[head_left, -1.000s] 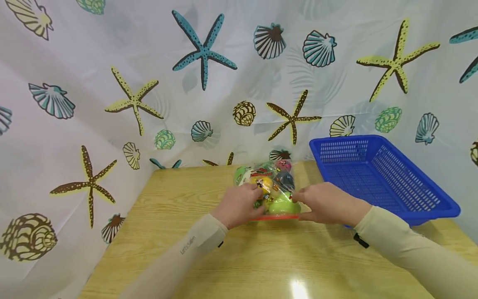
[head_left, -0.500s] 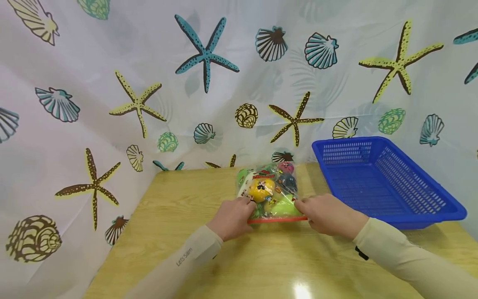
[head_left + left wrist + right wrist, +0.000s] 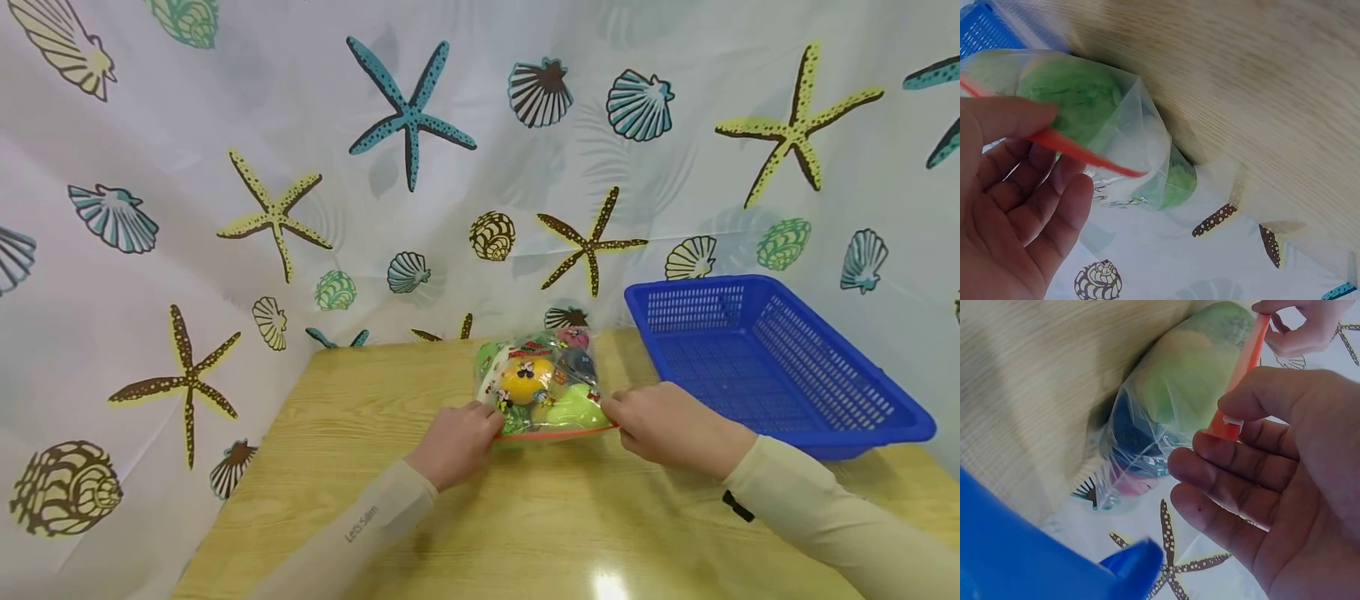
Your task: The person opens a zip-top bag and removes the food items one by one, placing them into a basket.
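A clear zip bag with printed cartoon figures lies on the table, its red zip strip facing me. Inside show a yellow-orange round piece, a light green one, a dark blue one and several others, like toy fruit and vegetables. My left hand pinches the left end of the strip between thumb and fingers. At the other end my right hand pinches the strip, where a small white slider sits by the thumb in the right wrist view.
To the right of the bag stands a blue plastic basket with slotted walls, its near corner close to my right forearm. Behind the wooden table hangs a white curtain printed with starfish and shells.
Both hands have moved apart from over the bag's front to the two ends of the strip. The strip has risen slightly on the right, and more of the contents shows.
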Demonstrator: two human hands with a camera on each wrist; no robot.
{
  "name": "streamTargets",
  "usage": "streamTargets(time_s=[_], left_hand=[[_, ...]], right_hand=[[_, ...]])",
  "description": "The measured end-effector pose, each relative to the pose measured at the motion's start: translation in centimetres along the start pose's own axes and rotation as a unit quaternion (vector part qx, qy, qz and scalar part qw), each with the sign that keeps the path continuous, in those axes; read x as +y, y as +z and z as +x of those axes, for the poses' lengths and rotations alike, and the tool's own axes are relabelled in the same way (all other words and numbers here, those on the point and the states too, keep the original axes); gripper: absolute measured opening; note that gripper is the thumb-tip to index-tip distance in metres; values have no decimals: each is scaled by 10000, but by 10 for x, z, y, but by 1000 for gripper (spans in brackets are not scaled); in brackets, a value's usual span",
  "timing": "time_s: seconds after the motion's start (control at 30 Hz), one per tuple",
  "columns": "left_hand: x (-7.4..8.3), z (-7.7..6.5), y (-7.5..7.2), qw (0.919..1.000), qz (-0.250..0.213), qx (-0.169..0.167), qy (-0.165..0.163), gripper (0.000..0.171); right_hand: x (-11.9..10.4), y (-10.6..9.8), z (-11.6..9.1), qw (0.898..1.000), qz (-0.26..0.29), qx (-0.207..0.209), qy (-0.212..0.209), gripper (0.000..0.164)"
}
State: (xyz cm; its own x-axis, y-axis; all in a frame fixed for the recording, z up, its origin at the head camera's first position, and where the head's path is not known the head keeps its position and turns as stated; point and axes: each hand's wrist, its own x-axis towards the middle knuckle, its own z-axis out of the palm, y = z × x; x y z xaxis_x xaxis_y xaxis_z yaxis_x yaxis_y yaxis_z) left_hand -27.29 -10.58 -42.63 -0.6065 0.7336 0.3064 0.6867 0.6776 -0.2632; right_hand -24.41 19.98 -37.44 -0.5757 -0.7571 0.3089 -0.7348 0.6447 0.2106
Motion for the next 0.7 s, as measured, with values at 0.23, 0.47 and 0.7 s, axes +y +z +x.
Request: streamTargets(time_s=[0.23,0.47,0.7], left_hand=[[-8,6,-27,9974,-300,657,5,6],[-25,17,-61,9871,-806,1353,-284,5],[-47,38,-90,9752,-1119,1844,-495,6]], right_hand=[[8,-22,-1,9997,-96,172,168,12],[22,-48,7,9988,79,327,344,9],[33,-77,22,9974,32,345,632,6]])
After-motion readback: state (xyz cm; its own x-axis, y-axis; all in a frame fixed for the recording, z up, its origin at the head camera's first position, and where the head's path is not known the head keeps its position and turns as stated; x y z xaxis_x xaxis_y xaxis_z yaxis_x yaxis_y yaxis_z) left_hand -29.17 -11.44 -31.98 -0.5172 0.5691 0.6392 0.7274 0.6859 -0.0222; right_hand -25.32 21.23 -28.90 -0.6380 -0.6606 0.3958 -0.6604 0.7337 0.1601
